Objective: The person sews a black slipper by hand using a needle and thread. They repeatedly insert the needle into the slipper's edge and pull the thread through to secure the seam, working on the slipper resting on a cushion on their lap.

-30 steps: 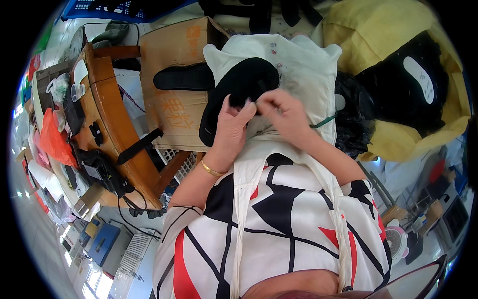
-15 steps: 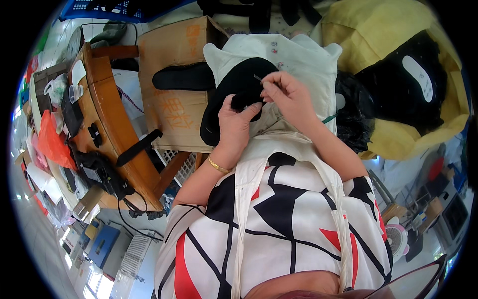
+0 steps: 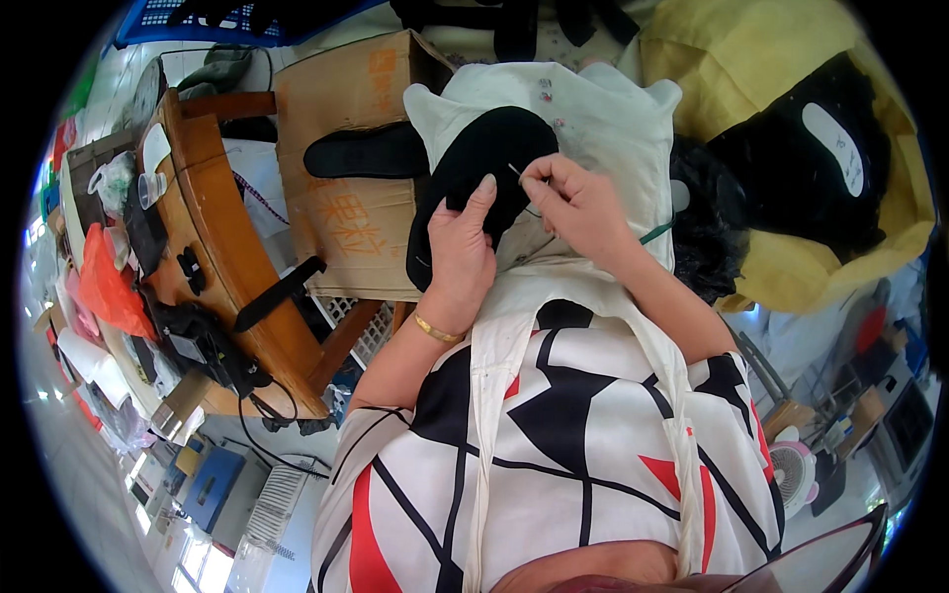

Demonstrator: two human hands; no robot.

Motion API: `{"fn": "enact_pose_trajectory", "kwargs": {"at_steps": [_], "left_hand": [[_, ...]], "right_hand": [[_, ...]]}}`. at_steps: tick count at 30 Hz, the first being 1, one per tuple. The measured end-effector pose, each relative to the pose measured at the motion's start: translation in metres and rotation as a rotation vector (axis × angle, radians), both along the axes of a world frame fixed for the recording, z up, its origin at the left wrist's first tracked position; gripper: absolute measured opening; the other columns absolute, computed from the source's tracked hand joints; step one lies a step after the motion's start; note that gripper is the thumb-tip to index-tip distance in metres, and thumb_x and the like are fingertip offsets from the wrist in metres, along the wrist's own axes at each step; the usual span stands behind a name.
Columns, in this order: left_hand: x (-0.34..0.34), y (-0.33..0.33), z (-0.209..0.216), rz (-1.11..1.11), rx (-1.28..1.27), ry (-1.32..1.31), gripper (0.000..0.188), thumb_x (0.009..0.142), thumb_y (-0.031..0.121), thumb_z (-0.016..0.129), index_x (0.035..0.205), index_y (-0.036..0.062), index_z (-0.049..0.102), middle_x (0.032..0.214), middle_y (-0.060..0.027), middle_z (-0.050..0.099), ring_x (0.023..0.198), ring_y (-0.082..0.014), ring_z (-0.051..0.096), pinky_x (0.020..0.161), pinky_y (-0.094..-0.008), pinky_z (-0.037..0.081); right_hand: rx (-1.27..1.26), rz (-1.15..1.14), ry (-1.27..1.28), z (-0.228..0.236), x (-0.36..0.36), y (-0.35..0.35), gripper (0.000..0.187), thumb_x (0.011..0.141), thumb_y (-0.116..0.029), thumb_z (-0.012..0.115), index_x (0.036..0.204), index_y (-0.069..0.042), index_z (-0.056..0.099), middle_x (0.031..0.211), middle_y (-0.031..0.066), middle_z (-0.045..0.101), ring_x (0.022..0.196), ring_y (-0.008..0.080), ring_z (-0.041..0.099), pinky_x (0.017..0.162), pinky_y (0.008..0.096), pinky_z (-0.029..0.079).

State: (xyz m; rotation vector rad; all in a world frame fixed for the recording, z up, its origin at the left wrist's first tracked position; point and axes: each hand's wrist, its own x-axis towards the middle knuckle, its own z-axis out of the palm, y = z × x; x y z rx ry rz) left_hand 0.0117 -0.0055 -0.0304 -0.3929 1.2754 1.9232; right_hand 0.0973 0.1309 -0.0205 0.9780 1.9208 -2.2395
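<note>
The person's white, black and red top [image 3: 554, 420] fills the near middle. A large yellow bag [image 3: 697, 44] takes up the far right, holding black material [image 3: 791, 163] with a pale sole-shaped piece [image 3: 833, 150] on it. A brown wooden table [image 3: 222, 232] stands on the left, and beside it, farther toward the middle, is a cardboard box [image 3: 331, 104] with orange markings. Right of the box spreads a white cloth [image 3: 623, 124], with a black plastic bag [image 3: 707, 222] at its right side. A black shoe-shaped piece [image 3: 499, 138] lies tilted over the cloth's left part, just far of the hands; a smaller black sole [image 3: 361, 151] rests against the box. The left hand [image 3: 463, 242] grips the piece's near part, thumb uppermost, and the right hand [image 3: 576, 203], near but apart from it, pinches a thin needle-like tool between thumb and fingers. A gold bracelet [image 3: 438, 330] circles the left wrist. The tool [image 3: 514, 169] is the smallest, its end over the piece's right side; whether it touches cannot be told.
</note>
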Motion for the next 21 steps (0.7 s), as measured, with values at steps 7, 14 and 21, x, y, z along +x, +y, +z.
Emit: {"fn": "enact_pose_trajectory", "kwargs": {"at_steps": [7, 14, 21], "left_hand": [[-0.003, -0.001, -0.003, 0.003, 0.047, -0.026, 0.029, 0.091, 0.009, 0.069, 0.119, 0.0079, 0.062, 0.111, -0.0014, 0.069, 0.099, -0.0109, 0.064, 0.087, -0.0253, 0.05], [-0.003, -0.004, -0.008, -0.003, 0.077, -0.003, 0.028, 0.092, 0.006, 0.068, 0.119, 0.0081, 0.063, 0.114, -0.0022, 0.069, 0.103, -0.0126, 0.064, 0.09, -0.0273, 0.05], [0.0, -0.001, -0.002, 0.005, 0.049, 0.01, 0.027, 0.091, 0.009, 0.069, 0.117, 0.0095, 0.064, 0.111, 0.0003, 0.069, 0.099, -0.0093, 0.065, 0.084, -0.023, 0.051]], "right_hand": [[0.171, 0.075, 0.058, -0.003, 0.003, -0.011, 0.013, 0.096, -0.012, 0.06, 0.104, -0.002, 0.062, 0.069, -0.0029, 0.055, 0.058, 0.0022, 0.046, 0.053, 0.0214, 0.04], [0.207, 0.087, 0.064, -0.007, 0.002, -0.013, 0.013, 0.095, -0.011, 0.059, 0.103, -0.001, 0.063, 0.071, -0.0014, 0.057, 0.059, 0.0027, 0.047, 0.053, 0.0223, 0.041], [0.222, 0.102, 0.063, -0.008, 0.001, -0.011, 0.013, 0.094, -0.011, 0.06, 0.101, -0.001, 0.063, 0.072, -0.0013, 0.058, 0.059, 0.0031, 0.049, 0.054, 0.023, 0.043]]}}
